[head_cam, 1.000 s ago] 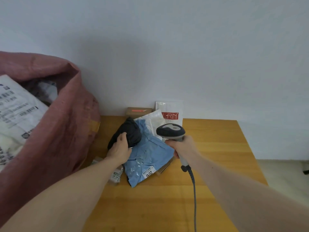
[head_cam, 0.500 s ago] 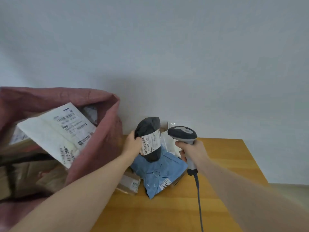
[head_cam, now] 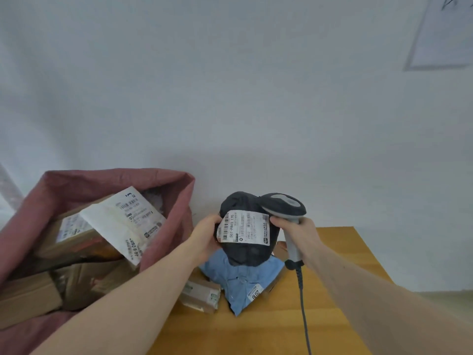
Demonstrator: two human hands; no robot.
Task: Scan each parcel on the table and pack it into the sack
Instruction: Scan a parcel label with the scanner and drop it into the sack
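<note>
1. Above the far end of the wooden table (head_cam: 340,254), the left hand (head_cam: 204,237) holds a black parcel (head_cam: 245,252) up in the air, fingers curled round its left edge, thumb near the white shipping label (head_cam: 243,228) that faces the viewer. The left forearm reaches in from the lower left, rising toward the parcel.
2. The right hand (head_cam: 299,234) is wrapped round the grey handle of a barcode scanner (head_cam: 284,207), whose dark head sits just beside the parcel's upper right corner, touching or nearly so; which, I cannot tell. Its cable (head_cam: 304,311) drops down along the right forearm, which comes in from the lower right.
3. Under the lifted parcel a blue parcel (head_cam: 243,280) lies on the table, with a small brown box (head_cam: 202,295) touching its left side.
4. Left of the table stands the pink sack (head_cam: 176,226), mouth open, with cardboard boxes (head_cam: 66,242) and a white mailer (head_cam: 125,221) inside it.
</note>
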